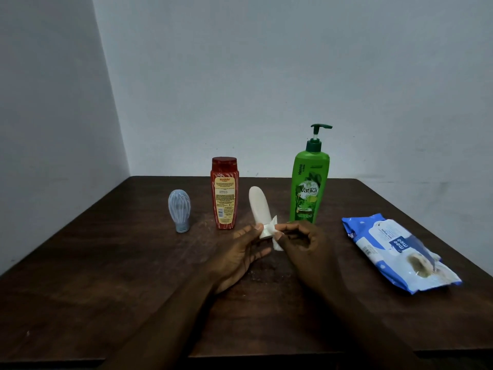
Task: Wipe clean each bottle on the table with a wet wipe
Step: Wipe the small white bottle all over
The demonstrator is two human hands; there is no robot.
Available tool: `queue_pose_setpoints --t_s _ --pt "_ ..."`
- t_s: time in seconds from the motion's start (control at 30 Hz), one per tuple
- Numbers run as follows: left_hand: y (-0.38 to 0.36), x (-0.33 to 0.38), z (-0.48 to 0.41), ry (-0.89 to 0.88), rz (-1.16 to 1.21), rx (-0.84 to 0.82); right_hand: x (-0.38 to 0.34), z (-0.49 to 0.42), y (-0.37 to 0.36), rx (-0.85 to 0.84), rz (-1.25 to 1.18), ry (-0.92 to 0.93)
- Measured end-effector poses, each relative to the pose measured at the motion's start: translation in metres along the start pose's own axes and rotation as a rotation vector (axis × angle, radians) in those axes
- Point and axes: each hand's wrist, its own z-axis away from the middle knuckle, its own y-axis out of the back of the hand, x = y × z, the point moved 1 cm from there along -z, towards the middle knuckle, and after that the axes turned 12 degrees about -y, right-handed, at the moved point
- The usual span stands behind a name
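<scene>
Dark wooden table (pixel 106 276) under a grey wall: the white bottle (pixel 258 206) stands cap-down at centre, its cap gripped by the left hand (pixel 237 260). Right hand (pixel 304 247) pinches a wet wipe (pixel 273 231) against that cap. Beside the white bottle stand a red bottle (pixel 224 193) and blue-grey bottle (pixel 179 210) leftward, a green pump bottle (pixel 309 188) and wipes pack (pixel 397 252) rightward.

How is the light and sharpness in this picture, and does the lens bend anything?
Head view: dim, even light; the dark wooden table edges splay outward from wide-angle distortion; the green pump bottle label reads clearly; faint sheen on the blue wet-wipe pack.
</scene>
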Motion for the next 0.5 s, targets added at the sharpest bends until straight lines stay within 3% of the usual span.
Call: queue_pose_setpoints --t_s 0.27,0.5 --pt "-0.0038 0.0038 0.0026 -0.010 -0.083 -0.008 -0.0026 0.0010 0.0005 -0.002 0.067 0.078" --pt "-0.0001 -0.0040 0.0001 -0.052 -0.241 0.026 0.0054 -0.0036 0.0007 -0.060 -0.142 -0.213"
